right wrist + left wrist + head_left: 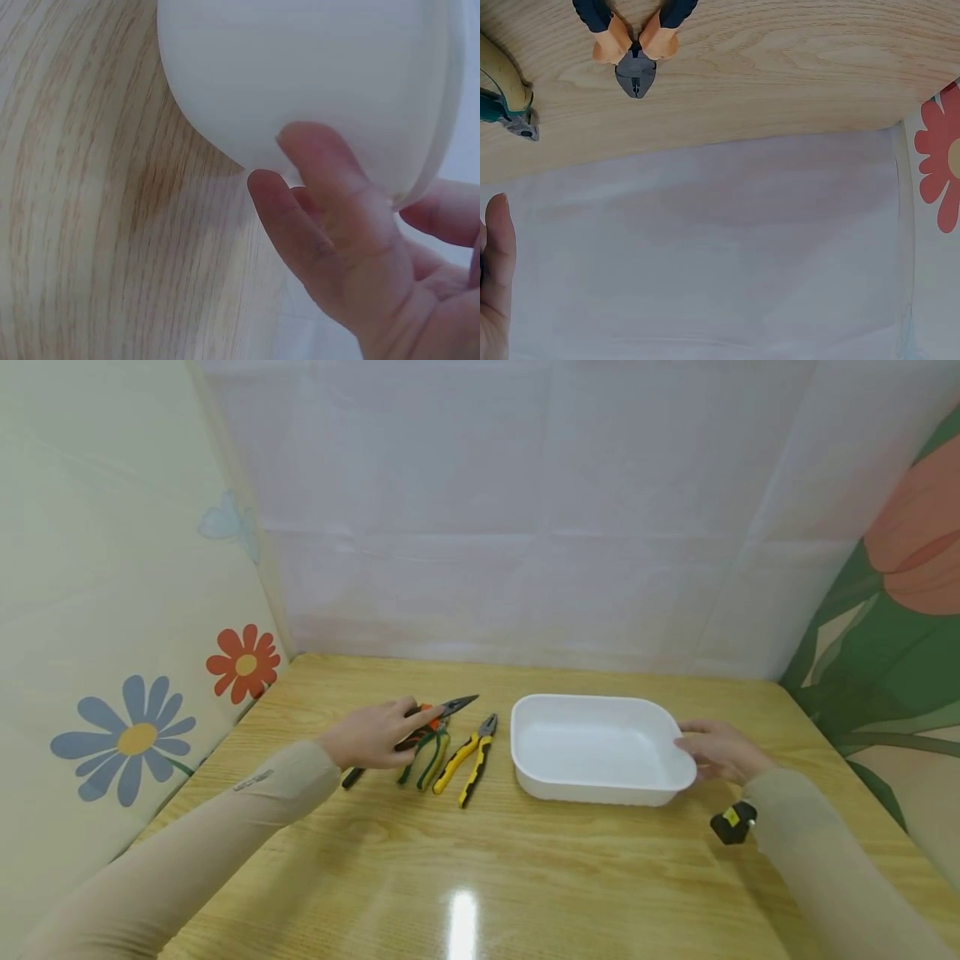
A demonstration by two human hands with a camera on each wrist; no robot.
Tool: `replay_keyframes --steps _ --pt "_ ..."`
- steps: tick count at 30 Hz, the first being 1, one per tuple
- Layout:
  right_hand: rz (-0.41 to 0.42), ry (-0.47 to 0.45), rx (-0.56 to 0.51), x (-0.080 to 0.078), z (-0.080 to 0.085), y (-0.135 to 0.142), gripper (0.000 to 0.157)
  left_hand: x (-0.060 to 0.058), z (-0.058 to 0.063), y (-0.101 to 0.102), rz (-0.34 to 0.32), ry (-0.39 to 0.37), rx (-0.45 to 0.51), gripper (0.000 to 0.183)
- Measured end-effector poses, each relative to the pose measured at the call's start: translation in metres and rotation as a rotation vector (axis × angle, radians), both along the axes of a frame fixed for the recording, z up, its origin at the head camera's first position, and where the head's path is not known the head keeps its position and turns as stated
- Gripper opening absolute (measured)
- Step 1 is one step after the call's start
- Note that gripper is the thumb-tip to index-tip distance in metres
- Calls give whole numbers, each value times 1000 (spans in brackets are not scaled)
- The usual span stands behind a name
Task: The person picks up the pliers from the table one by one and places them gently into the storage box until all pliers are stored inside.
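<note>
Left hand (pixel 371 733), left of centre in the head view, has its fingers closed around long-nose pliers (pixel 459 704), dark nose out to the upper right; most of the grip is hidden. Right hand (pixel 716 752), right of centre, grips the right end of a white tray (pixel 600 795), fingers against the outer wall and thumb at the rim in the right wrist view. Tray sits centre-right of the head frame, above the wooden table (pixel 375 877); contact underneath not clear. Green-and-yellow pliers (pixel 433 760) lie just below the long-nose pair, and yellow-and-black pliers (pixel 474 760) lie between those and the tray, jaws to the upper right. Orange-and-black cutters (pixel 636 75) lie at top left-centre of the left wrist view. Small black-and-yellow object (pixel 733 823), lower right of the head frame, just beside the right sleeve (pixel 810 827). White cloth (pixel 525 527) hangs across the top.
</note>
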State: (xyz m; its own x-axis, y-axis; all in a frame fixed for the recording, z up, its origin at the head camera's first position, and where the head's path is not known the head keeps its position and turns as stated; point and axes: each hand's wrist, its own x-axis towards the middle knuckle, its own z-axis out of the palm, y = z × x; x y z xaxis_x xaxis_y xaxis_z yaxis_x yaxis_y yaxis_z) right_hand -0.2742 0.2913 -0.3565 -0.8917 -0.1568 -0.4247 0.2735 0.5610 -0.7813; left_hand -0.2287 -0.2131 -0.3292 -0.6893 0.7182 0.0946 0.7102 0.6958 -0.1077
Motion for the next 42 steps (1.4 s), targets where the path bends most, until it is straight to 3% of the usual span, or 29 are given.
replay_keyframes --steps 23,42 --pt "21 12 -5 2 1 0 65 -4 4 21 -37 38 -30 64" --pt "17 17 5 3 1 0 64 -10 0 37 -61 33 -46 64"
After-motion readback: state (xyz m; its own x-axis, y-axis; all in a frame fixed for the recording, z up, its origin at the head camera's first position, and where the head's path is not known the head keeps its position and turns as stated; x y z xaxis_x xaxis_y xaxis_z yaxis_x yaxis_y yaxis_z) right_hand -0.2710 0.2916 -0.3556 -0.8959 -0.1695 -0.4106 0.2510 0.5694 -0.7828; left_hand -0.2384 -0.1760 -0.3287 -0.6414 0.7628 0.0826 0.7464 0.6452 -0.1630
